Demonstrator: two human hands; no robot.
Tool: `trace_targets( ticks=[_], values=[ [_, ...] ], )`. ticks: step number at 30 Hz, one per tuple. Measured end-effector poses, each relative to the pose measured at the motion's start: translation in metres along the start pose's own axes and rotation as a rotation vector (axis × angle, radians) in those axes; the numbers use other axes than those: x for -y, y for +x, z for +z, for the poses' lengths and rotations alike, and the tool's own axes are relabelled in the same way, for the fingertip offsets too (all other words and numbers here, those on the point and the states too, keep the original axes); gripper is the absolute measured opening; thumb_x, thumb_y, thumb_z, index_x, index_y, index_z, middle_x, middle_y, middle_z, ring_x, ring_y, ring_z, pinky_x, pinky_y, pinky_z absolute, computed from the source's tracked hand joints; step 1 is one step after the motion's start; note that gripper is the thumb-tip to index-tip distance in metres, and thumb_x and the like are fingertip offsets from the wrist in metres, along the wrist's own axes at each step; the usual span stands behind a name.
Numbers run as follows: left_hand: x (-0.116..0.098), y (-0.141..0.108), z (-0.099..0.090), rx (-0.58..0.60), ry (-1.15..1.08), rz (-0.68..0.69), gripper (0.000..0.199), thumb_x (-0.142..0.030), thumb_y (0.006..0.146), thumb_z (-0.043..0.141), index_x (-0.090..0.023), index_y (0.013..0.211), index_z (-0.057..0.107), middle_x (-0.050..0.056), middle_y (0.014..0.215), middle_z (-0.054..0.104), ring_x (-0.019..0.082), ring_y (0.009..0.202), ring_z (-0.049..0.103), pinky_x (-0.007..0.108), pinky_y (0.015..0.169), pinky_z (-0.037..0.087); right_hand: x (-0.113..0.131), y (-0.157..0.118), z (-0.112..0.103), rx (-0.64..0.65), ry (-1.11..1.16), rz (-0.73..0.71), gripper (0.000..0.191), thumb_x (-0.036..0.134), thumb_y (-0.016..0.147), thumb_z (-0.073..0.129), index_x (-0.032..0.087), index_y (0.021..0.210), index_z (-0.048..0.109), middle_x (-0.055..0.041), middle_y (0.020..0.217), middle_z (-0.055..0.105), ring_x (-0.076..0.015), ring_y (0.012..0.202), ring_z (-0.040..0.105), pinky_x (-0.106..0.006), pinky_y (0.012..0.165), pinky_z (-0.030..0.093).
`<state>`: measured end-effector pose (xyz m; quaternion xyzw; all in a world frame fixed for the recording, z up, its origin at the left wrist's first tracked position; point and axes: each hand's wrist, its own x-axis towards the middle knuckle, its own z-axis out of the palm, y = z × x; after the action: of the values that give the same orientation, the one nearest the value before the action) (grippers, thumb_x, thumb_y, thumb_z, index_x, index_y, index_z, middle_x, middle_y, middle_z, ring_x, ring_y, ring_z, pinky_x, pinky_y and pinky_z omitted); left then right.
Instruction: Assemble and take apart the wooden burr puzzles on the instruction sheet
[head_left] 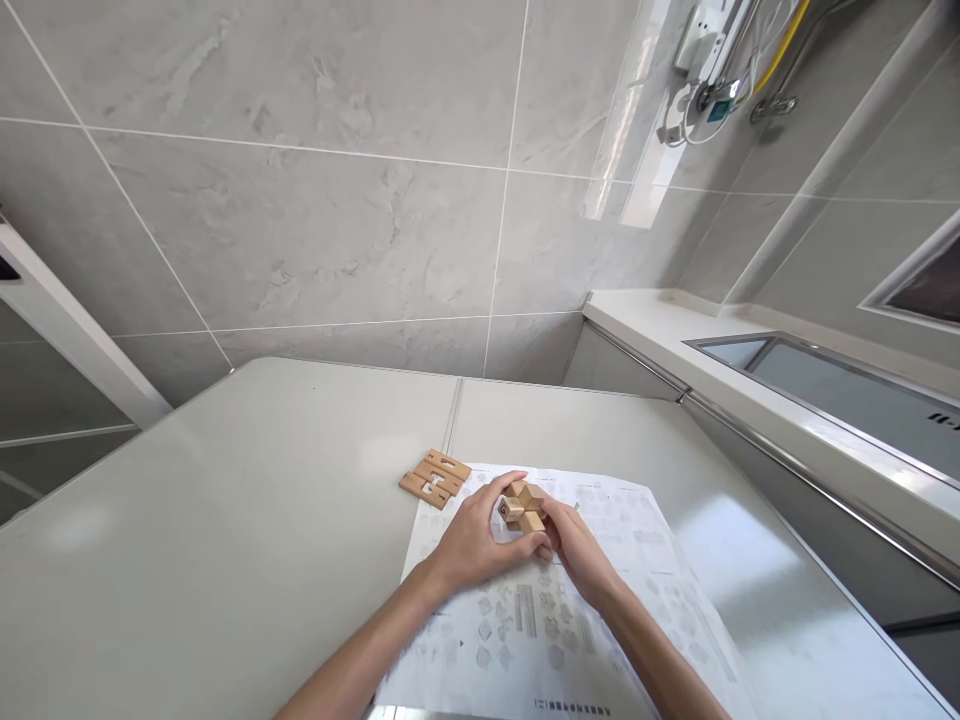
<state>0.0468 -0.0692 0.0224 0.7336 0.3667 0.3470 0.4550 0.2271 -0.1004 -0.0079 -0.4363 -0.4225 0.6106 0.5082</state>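
Note:
Between both hands is a wooden burr puzzle (523,507), a star-like block of interlocked pale sticks held above a printed sheet (495,680). My left hand (480,530) curls round its left side, thumb along the near edge and fingers over the far edge. On the other side my right hand (577,545) grips the puzzle with its fingertips; part of those fingers is hidden behind it. Beyond my left hand, several flat notched wooden pieces (436,478) lie side by side, partly on the sheet's far left corner.
The sheet lies on a glossy white table (187,540) with a seam across it. A grey tiled wall (337,230) rises behind. To the right runs a white counter (637,325) with a glass-topped stove (825,390). Cables and a hose (784,45) hang at upper right.

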Motion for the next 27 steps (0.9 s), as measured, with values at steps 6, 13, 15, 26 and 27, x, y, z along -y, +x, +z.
trace_targets(
  ticks=[6,13,15,26,27],
  values=[
    [-0.001,0.000,-0.001,-0.023,0.055,0.035,0.060,-0.033,0.081,0.083,-0.027,0.137,0.064,0.008,0.130,0.076,0.031,0.118,0.071,0.044,0.106,0.055,-0.009,0.002,0.003,0.031,0.077,0.038,0.046,0.066,0.093,0.064,0.023,0.079,0.061,0.0067,0.063,0.038,-0.0132,0.055,0.032,-0.028,0.052,0.037],
    [0.001,0.000,0.001,-0.052,0.087,0.050,0.056,-0.030,0.078,0.081,-0.026,0.131,0.064,0.006,0.121,0.078,0.029,0.110,0.073,0.042,0.100,0.057,-0.017,0.002,0.001,0.025,0.138,0.027,0.048,0.068,0.093,0.070,0.020,0.086,0.068,0.0043,0.067,0.049,-0.0140,0.060,0.039,-0.028,0.055,0.041],
    [0.000,0.000,0.001,-0.057,0.090,0.047,0.052,-0.029,0.079,0.079,-0.027,0.129,0.064,0.004,0.116,0.079,0.028,0.105,0.073,0.041,0.097,0.058,-0.017,0.002,0.001,0.024,0.145,0.019,0.049,0.069,0.092,0.072,0.020,0.091,0.071,0.0039,0.069,0.051,-0.0145,0.061,0.042,-0.028,0.056,0.042],
    [0.004,0.000,0.003,-0.023,0.085,0.033,0.062,-0.032,0.083,0.078,-0.025,0.141,0.059,0.007,0.130,0.075,0.029,0.116,0.072,0.041,0.103,0.057,-0.020,0.004,-0.001,0.020,0.179,0.034,0.042,0.061,0.094,0.070,0.020,0.086,0.070,0.0071,0.064,0.039,-0.0125,0.057,0.033,-0.026,0.052,0.035],
    [0.005,0.000,0.003,-0.019,0.084,0.035,0.062,-0.032,0.083,0.079,-0.025,0.142,0.059,0.007,0.131,0.075,0.029,0.117,0.071,0.041,0.104,0.057,-0.020,0.004,-0.002,0.022,0.179,0.036,0.040,0.060,0.094,0.070,0.021,0.086,0.070,0.0071,0.064,0.038,-0.0126,0.057,0.032,-0.026,0.052,0.035]
  ],
)
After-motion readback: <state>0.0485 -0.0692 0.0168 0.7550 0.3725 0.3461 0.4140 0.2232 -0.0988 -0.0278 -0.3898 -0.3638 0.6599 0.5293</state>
